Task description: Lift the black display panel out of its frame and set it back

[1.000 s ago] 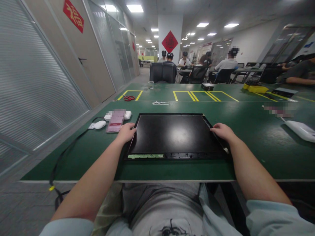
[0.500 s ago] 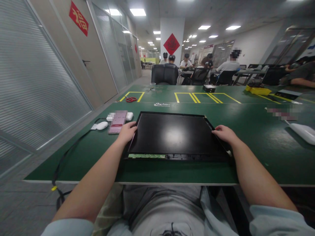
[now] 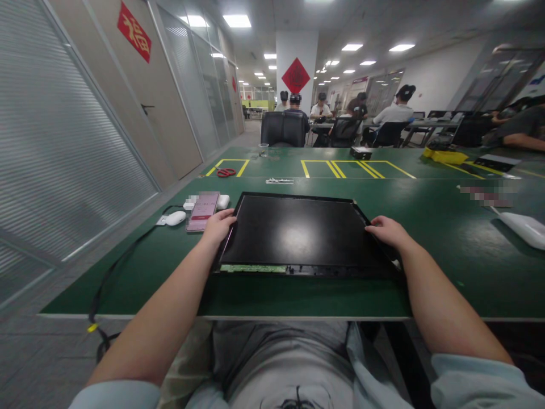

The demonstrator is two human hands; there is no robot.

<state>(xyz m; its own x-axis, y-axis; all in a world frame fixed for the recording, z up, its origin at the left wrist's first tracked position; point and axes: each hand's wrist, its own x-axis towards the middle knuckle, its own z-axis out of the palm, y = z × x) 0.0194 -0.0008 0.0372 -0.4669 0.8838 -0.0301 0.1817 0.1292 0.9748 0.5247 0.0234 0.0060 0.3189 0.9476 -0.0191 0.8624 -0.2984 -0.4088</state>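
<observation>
A black flat screen panel (image 3: 298, 233) lies on the green table (image 3: 264, 295) right in front of me, with a strip of green circuit board along its near edge. My left hand (image 3: 218, 226) grips the panel's left edge, fingers curled over it. My right hand (image 3: 385, 230) holds the right edge the same way, fingers closed on the frame.
A pink phone (image 3: 203, 211), white earbud case (image 3: 223, 201) and white mouse (image 3: 175, 218) with a black cable lie left of the panel. A white device (image 3: 522, 226) sits at right. Red scissors (image 3: 225, 172) and a black box (image 3: 360, 152) lie farther back. Several people sit at distant tables.
The panel's far edge has lifted very slightly and my hands stay on its sides; my view shifted a little.
</observation>
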